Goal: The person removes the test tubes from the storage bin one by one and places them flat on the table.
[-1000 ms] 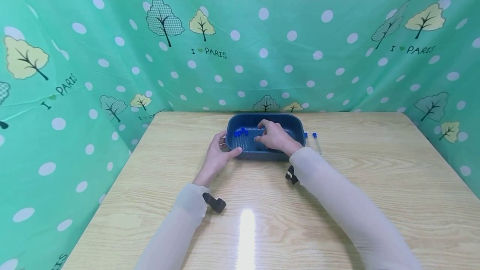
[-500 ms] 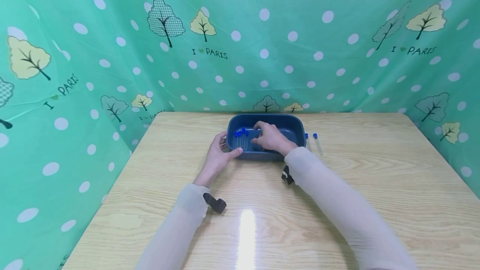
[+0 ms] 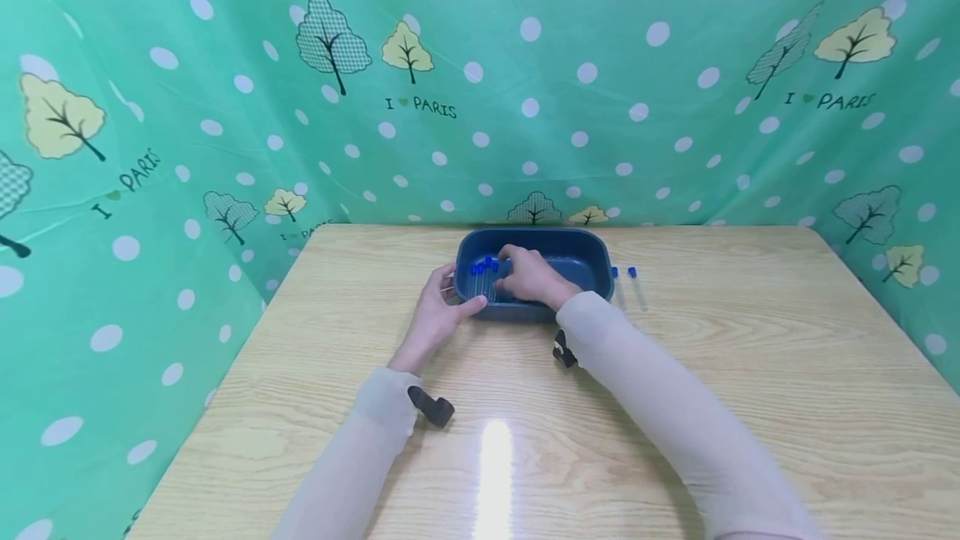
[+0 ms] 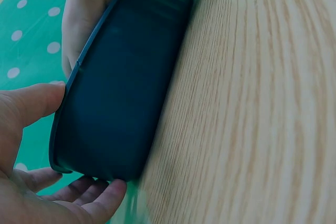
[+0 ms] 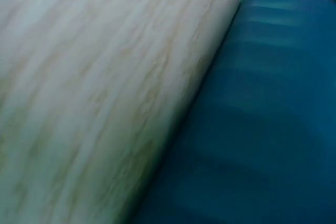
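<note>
A dark blue rectangular basin (image 3: 551, 312) stands near the table's back edge. My left hand (image 3: 437, 307) grips its left end, thumb on the rim and fingers against the end wall; the left wrist view shows these fingers (image 4: 107, 199) close up. Several clear tubes with blue caps (image 3: 481, 267) lie side by side in the basin's left part. Reaching over the front rim, my right hand (image 3: 534, 277) is inside the basin beside them, fingers bent downward, thumb and index apart. I cannot tell whether it holds a tube. The right wrist view shows only the basin's outer wall (image 5: 252, 129) and left fingers.
Two more blue-capped tubes (image 3: 636, 286) lie on the wooden table (image 3: 600, 457) just right of the basin. A green dotted curtain (image 3: 450, 90) hangs behind the table and along its left side. A bright light reflection marks the front of the table.
My right hand has moved left inside the basin, toward the row of tubes, and uncovered more of the basin's right part. The left hand has kept its grip on the basin.
</note>
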### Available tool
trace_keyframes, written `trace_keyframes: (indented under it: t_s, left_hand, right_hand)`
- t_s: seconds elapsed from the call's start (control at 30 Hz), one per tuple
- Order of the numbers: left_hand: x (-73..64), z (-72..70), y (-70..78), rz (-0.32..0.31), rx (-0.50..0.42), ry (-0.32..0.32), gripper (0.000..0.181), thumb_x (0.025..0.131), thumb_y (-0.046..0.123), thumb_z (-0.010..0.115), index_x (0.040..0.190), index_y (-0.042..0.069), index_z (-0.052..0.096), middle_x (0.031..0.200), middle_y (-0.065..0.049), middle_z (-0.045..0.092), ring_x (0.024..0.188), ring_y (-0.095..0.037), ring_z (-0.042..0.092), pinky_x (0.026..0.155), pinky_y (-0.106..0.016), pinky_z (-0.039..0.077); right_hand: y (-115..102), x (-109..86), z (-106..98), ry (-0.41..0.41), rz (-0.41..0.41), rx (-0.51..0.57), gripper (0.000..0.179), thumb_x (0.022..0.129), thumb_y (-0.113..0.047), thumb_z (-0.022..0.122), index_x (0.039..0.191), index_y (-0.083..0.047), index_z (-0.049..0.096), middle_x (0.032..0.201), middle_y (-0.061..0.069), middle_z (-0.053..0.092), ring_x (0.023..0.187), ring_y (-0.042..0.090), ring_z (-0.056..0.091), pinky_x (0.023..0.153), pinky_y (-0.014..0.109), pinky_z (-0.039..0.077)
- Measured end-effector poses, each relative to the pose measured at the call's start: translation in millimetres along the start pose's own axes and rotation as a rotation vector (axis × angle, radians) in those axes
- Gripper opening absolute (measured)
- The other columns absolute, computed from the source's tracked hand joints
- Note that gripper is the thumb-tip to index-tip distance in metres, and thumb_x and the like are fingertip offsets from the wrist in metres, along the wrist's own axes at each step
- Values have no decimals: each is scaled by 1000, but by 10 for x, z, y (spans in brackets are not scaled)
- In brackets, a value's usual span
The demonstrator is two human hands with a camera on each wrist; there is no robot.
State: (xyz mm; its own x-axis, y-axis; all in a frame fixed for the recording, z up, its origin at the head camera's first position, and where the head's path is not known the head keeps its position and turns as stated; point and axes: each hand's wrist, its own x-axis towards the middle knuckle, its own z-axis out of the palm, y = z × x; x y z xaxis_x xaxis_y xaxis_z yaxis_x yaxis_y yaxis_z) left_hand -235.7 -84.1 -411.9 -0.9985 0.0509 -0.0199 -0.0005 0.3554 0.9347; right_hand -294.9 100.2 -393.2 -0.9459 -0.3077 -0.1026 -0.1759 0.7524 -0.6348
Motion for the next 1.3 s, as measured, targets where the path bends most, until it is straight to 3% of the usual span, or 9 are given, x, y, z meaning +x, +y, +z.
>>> trace_keyframes:
  t_s: [0.17, 0.77, 1.0, 1.3]
  left_hand:
    - [9, 6, -5, -1, -6, -3, 79, 81, 26, 77, 145, 14, 32, 139, -15, 45, 126, -30, 45, 101, -46, 42]
    - [15, 14, -21, 16, -17, -2, 77, 82, 25, 77, 144, 13, 34, 137, -15, 47, 124, -30, 46, 102, -47, 41]
    - [5, 14, -8, 10, -19, 4, 78, 81, 24, 77, 145, 13, 33, 137, -15, 46, 125, -30, 46, 101, -47, 42]
    - [4, 10, -14, 25, -34, 3, 79, 80, 24, 78, 144, 11, 34, 136, -16, 47, 124, -31, 47, 102, -46, 41]
  right_hand:
    - [-17, 40, 5, 1, 16, -17, 52, 88, -20, 70, 133, -5, 49, 96, 7, 62, 73, 17, 61, 64, 30, 51]
    - [-11, 165, 53, -22, 62, 9, 54, 88, -17, 70, 135, -5, 47, 103, 10, 63, 66, 16, 65, 63, 30, 54]
    - [-10, 180, 66, -24, 46, -37, 60, 85, -20, 72, 137, -5, 46, 125, 14, 58, 90, 22, 60, 82, 37, 51]
    - [-17, 201, 89, -40, 53, -83, 60, 86, -21, 69, 139, -6, 45, 136, 16, 52, 114, 26, 54, 99, 45, 43]
